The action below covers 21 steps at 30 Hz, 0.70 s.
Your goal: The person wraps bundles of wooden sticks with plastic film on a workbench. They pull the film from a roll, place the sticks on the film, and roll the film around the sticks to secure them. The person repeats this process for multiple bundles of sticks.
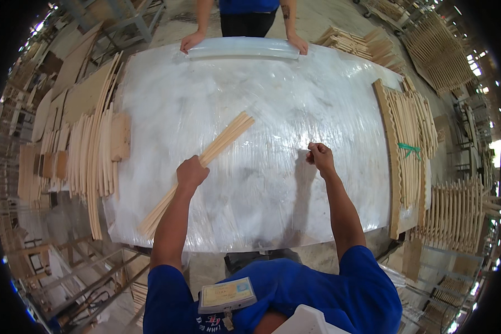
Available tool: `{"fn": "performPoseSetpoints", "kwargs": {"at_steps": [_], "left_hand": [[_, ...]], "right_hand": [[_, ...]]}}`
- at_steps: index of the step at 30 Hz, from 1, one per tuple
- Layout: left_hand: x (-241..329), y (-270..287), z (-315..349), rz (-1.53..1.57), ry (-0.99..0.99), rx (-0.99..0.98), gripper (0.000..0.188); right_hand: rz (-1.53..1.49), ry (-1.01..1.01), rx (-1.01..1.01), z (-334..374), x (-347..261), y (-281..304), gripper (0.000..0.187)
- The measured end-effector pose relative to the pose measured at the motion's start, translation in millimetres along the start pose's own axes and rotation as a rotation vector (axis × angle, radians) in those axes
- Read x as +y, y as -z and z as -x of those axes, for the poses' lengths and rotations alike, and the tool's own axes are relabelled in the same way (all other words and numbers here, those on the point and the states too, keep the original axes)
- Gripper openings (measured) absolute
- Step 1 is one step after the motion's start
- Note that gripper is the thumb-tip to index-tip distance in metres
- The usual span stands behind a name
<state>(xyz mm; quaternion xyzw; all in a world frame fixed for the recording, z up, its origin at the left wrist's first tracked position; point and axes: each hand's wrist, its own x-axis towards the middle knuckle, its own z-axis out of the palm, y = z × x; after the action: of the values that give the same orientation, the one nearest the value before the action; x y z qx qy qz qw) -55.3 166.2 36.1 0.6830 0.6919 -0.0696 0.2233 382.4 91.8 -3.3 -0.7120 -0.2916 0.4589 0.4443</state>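
My left hand (192, 172) is wrapped round the middle of a bundle of thin pale wooden sticks (228, 137). The bundle slants over the table (295, 189), which is covered in clear plastic film, from near left to far middle. Apart from it, over the right half of the table, my right hand (320, 157) is raised with curled fingers pressed together. Whatever it may hold is too small to make out. A roll of clear plastic film (244, 48) lies along the far edge, with a co-worker's hands at its two ends.
Stacked wooden strips and boards (89, 150) line the table's left side. To the right stand wavy-edged wooden pieces with sticks (407, 178) tied by a green strap (409, 149). More wooden pieces (356, 43) lie beyond the far right corner. Metal frames (89, 273) stand at near left.
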Motion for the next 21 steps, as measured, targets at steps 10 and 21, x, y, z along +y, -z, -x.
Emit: {"fn": "performPoseSetpoints", "kwargs": {"at_steps": [10,21], "left_hand": [[66.0,-14.7,-12.9,0.095,-0.033,0.271,0.040],[45.7,-5.1,-34.1,0.150,-0.031,0.037,0.048]], "right_hand": [[0.132,0.080,0.022,-0.7,27.6,-17.6,0.035],[-0.061,0.039,0.113,-13.4,31.3,15.8,0.036]]}}
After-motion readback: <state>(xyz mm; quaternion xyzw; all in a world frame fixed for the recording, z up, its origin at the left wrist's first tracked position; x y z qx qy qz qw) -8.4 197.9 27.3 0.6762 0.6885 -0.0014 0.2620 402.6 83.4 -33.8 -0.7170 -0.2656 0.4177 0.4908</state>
